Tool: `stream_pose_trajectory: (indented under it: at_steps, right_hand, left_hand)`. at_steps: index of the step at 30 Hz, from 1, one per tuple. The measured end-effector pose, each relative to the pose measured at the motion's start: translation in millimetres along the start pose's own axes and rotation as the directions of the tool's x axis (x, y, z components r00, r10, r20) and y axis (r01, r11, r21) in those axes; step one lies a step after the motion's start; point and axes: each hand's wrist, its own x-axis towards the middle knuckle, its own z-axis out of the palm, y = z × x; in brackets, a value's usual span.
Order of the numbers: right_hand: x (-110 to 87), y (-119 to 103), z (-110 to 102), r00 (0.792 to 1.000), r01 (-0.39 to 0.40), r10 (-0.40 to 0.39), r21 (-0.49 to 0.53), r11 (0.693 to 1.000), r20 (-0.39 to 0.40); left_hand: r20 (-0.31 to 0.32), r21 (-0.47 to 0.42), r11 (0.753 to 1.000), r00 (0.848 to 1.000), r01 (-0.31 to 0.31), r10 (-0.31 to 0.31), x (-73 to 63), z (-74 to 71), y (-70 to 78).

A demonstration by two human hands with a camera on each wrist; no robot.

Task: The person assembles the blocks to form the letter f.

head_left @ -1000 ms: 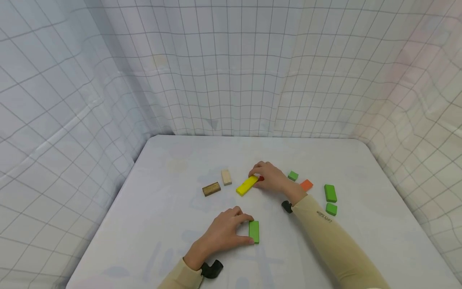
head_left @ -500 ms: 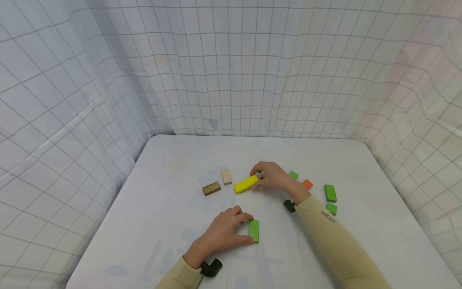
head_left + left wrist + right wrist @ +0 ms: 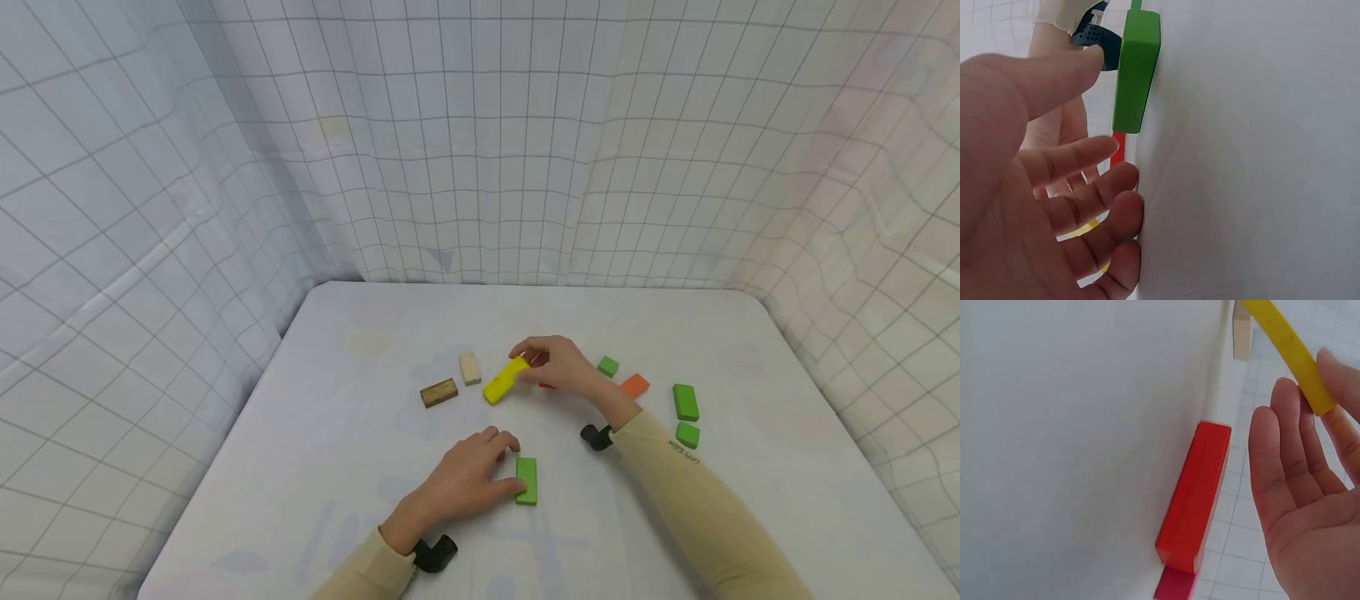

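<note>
My right hand [image 3: 562, 365] pinches one end of a flat yellow block [image 3: 502, 382] between thumb and index finger, its other fingers loosely bent. In the right wrist view the yellow block [image 3: 1291, 353] is tilted. Beneath that hand lies a red block [image 3: 548, 386], largely covered in the head view. My left hand [image 3: 465, 475] rests beside a green block [image 3: 527, 482], thumb tip overlapping its near-left edge and the fingers spread off it. In the left wrist view this green block [image 3: 1137, 72] shows in front of the thumb, with nothing gripped.
Left of the yellow block lie a brown wooden block [image 3: 439, 392] and a pale wooden block [image 3: 470, 368]. On the right are a small green block [image 3: 608, 366], an orange block [image 3: 636, 386], a longer green block [image 3: 686, 402] and another small green one [image 3: 687, 434].
My right hand has turned the yellow block and drawn it slightly left, its thumb now overlapping the block. My left fingers have come off the green block's far end.
</note>
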Motion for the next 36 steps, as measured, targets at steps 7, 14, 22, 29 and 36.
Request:
stream_pose_trajectory:
  at_steps: [7, 14, 22, 29, 36]
  right_hand:
    - [-3.2, 2.4, 6.1, 0.999, -0.029, 0.032, 0.164, 0.986, -0.015]
    - [-10.6, 2.0, 5.2, 0.995, -0.048, 0.07, 0.252, 0.967, -0.076]
    - [-22.7, 1.8, -2.9, 0.989, -0.047, 0.073, 0.2, 0.979, -0.127]
    - [-34.0, 0.9, -2.5, 0.989, -0.112, 0.134, 0.269, 0.956, -0.064]
    - [-41.1, 3.4, 5.0, 0.988, -0.151, 0.155, 0.274, 0.95, 0.008]
  left_hand:
    - [-0.026, -0.046, 0.997, 0.998, 0.055, -0.056, 3.7, 0.6, 2.2]
    - [-0.059, -0.046, 0.993, 0.993, 0.104, -0.107, 5.8, 3.7, 4.6]
    - [-0.079, -0.083, 0.988, 0.987, 0.134, -0.141, 4.5, 2.9, 8.0]
    - [-0.086, -0.101, 0.981, 0.981, 0.163, -0.172, 3.2, 2.8, 9.3]
    - [-0.082, -0.113, 0.98, 0.981, 0.165, -0.175, 4.8, 2.5, 10.1]
